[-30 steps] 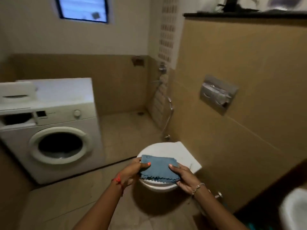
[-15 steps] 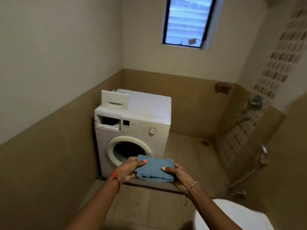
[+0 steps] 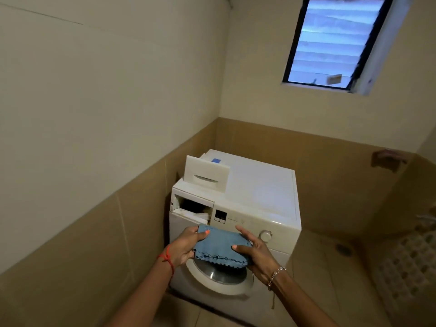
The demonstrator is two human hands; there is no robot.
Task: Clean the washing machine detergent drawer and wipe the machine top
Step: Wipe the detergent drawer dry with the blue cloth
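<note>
Closer now than a moment ago, both hands carry the blue cloth (image 3: 220, 246) right up to the washing machine (image 3: 254, 208).

Left hand (image 3: 186, 247) and right hand (image 3: 256, 252) pinch the folded cloth's ends, fingers closed on it, before the open drawer slot (image 3: 194, 207). Removed, the detergent drawer (image 3: 206, 177) sits at the machine top's front left corner; the rest of the top lies bare.

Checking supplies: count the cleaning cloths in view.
1: a folded blue microfibre cloth, held between left hand and right hand before the white washing machine. Others may be hidden.
</note>
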